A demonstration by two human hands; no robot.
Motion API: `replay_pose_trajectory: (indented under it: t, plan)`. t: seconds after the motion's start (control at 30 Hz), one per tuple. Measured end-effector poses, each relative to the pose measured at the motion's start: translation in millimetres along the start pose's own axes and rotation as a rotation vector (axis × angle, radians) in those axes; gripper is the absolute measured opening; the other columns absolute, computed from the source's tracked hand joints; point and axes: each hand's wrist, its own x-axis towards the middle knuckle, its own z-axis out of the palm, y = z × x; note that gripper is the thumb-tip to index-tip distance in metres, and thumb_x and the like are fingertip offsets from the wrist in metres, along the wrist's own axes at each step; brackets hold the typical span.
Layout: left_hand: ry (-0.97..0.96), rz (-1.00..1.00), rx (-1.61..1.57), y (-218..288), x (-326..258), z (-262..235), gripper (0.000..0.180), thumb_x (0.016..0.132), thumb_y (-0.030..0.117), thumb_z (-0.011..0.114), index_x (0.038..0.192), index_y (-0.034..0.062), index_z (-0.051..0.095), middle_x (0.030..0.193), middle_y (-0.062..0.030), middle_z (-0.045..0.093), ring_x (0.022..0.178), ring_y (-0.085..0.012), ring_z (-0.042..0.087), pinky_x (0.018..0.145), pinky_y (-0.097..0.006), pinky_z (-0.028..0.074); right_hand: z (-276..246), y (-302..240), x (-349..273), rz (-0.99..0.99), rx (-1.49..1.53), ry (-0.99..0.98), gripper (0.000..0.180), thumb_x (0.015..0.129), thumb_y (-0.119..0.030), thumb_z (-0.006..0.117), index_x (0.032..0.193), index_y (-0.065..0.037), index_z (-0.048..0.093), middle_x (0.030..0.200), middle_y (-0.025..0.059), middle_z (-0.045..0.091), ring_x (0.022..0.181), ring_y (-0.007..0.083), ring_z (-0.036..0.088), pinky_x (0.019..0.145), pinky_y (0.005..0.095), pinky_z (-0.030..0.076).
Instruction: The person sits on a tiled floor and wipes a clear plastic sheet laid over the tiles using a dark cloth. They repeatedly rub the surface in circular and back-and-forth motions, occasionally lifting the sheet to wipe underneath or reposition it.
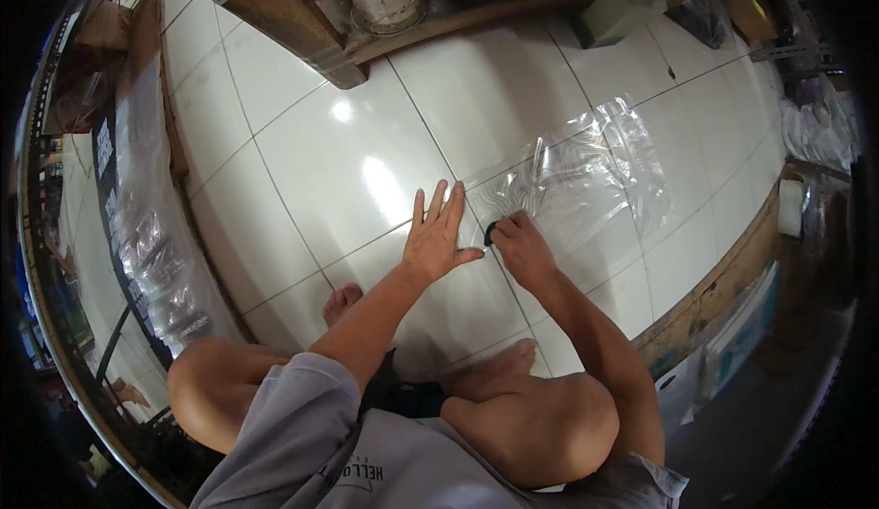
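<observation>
A clear plastic sheet or bag (586, 184) lies on the white tiled floor, stretching from between my hands toward the right. My left hand (435, 239) is flat on the floor by the sheet's left end, fingers extended and thumb pointing toward the other hand. Close by on the right, my right hand (524, 245) is closed around a small black object (492, 232); most of it is hidden by the fingers, so its kind does not show. That object touches or hovers just over the sheet's near left part.
A wooden frame (339, 70) stands on the floor ahead, with a stained bucket (383, 1) and a pale translucent container (623, 13) beyond. Plastic-wrapped goods (151, 225) line the left side. At right are a wooden board (732, 253) and plastic bags (815, 120).
</observation>
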Motion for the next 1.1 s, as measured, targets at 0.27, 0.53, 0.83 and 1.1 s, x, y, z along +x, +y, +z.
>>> replay_pose_trajectory:
  t: [0.27, 0.53, 0.83, 1.1]
  plan:
    - [0.091, 0.027, 0.016, -5.2, -3.4, 14.6, 0.119, 0.075, 0.065, 0.069, 0.151, -0.0064, 0.013, 0.157, -0.0191, 0.024, 0.15, -0.0339, 0.01, 0.12, -0.056, 0.003, -12.3, -10.5, 65.2, 0.065, 0.121, 0.23, 0.01, 0.079, -0.002, 0.059, 0.088, -0.001, 0.062, 0.093, 0.013, 0.06, 0.097, 0.034, 0.055, 0.087, 0.0424, 0.049]
    - [0.028, -0.002, 0.052, -3.6, -4.6, 9.1, 0.12, 0.073, 0.066, 0.069, 0.151, -0.0068, 0.014, 0.158, -0.0177, 0.023, 0.15, -0.0333, 0.011, 0.121, -0.054, 0.006, 5.0, -11.0, 41.8, 0.032, -0.035, -0.005, 0.012, 0.076, 0.001, 0.06, 0.088, -0.002, 0.063, 0.095, 0.0128, 0.06, 0.095, 0.0329, 0.054, 0.087, 0.0413, 0.049]
    - [0.058, 0.018, 0.04, -10.1, -5.2, 10.6, 0.12, 0.074, 0.067, 0.069, 0.153, -0.0047, 0.013, 0.16, -0.0157, 0.021, 0.15, -0.0331, 0.011, 0.121, -0.052, 0.007, -13.5, -5.8, -0.7, 0.157, 0.002, -0.012, 0.008, 0.081, -0.004, 0.058, 0.085, -0.003, 0.064, 0.092, 0.0137, 0.06, 0.091, 0.0352, 0.055, 0.088, 0.0441, 0.047]
    - [0.013, -0.04, 0.007, -2.9, -7.5, 7.3, 0.122, 0.071, 0.067, 0.07, 0.152, -0.0046, 0.013, 0.159, -0.0157, 0.023, 0.149, -0.0338, 0.011, 0.121, -0.051, 0.007, 19.4, -10.2, 72.4, 0.09, 0.012, 0.128, 0.011, 0.079, -0.001, 0.059, 0.088, -0.002, 0.064, 0.095, 0.0127, 0.06, 0.095, 0.0333, 0.055, 0.085, 0.0439, 0.048]
